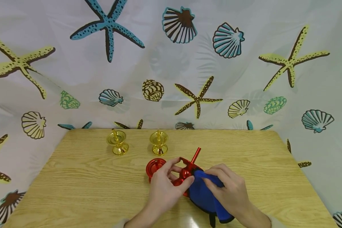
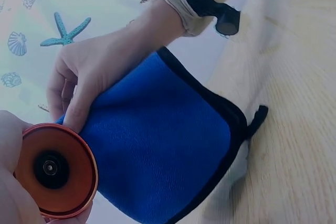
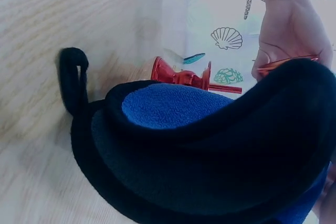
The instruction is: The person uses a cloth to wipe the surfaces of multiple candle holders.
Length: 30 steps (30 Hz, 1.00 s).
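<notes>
My left hand [image 1: 166, 185] grips a shiny red candle holder [image 1: 186, 173], tilted on its side above the table, its thin spike pointing up and away. In the left wrist view the round underside of its base [image 2: 65, 195] faces the camera, with a dark centre and a small screw. A blue cloth [image 1: 200, 193] with black trim and a black loop is pinched in my right hand [image 1: 229, 186]. The cloth lies against the red stem and hangs down toward the table. Just left of the held one, a second red candle holder [image 1: 153, 165] stands upright, partly behind my left hand.
Two gold candle holders [image 1: 118, 145] [image 1: 159, 144] stand upright near the back edge of the wooden table [image 1: 88, 190]. Behind the table hangs a pale curtain [image 1: 171, 69] printed with shells and starfish.
</notes>
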Available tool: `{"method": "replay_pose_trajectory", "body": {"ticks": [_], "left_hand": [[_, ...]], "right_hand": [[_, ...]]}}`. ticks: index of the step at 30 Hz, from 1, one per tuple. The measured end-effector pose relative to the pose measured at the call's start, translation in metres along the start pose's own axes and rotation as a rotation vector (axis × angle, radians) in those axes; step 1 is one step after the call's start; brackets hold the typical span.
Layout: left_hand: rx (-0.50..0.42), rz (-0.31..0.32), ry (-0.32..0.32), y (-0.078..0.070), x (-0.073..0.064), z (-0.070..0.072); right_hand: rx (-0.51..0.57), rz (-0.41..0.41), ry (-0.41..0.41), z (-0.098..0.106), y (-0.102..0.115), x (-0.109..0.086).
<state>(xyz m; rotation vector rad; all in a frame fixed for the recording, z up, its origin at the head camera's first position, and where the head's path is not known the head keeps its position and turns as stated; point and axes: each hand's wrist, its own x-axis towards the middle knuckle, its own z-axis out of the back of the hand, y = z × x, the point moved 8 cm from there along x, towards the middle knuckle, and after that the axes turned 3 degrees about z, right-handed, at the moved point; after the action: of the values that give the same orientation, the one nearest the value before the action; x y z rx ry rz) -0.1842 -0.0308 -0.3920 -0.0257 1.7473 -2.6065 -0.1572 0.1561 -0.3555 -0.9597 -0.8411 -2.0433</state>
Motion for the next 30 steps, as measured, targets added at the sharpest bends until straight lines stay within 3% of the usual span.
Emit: {"method": "replay_pose_trajectory", "body": {"ticks": [7,13,16,20,23,26,30], "left_hand": [[0.221,-0.171,-0.048,-0.006,-0.003,-0.005],[0.454,-0.407,-0.168,-0.015,-0.011,-0.009],[0.559,-0.486,-0.211,-0.018,-0.015,-0.012],[0.675,-0.539,-0.235,-0.017,-0.018,-0.017],[0.706,-0.550,-0.228,-0.016,-0.018,-0.019],[0.675,-0.541,-0.225,-0.016,-0.017,-0.018],[0.553,-0.502,-0.215,-0.015,-0.014,-0.012]], "right_hand": [[-0.012,-0.033,0.012,0.000,0.005,0.003],[-0.053,-0.012,0.037,-0.004,0.013,0.012],[-0.070,-0.028,0.069,-0.008,0.015,0.015],[-0.094,-0.053,0.114,-0.014,0.015,0.019],[-0.110,-0.062,0.141,-0.017,0.015,0.022],[-0.114,-0.055,0.151,-0.017,0.015,0.023],[-0.097,-0.009,0.113,-0.012,0.017,0.022]]}}
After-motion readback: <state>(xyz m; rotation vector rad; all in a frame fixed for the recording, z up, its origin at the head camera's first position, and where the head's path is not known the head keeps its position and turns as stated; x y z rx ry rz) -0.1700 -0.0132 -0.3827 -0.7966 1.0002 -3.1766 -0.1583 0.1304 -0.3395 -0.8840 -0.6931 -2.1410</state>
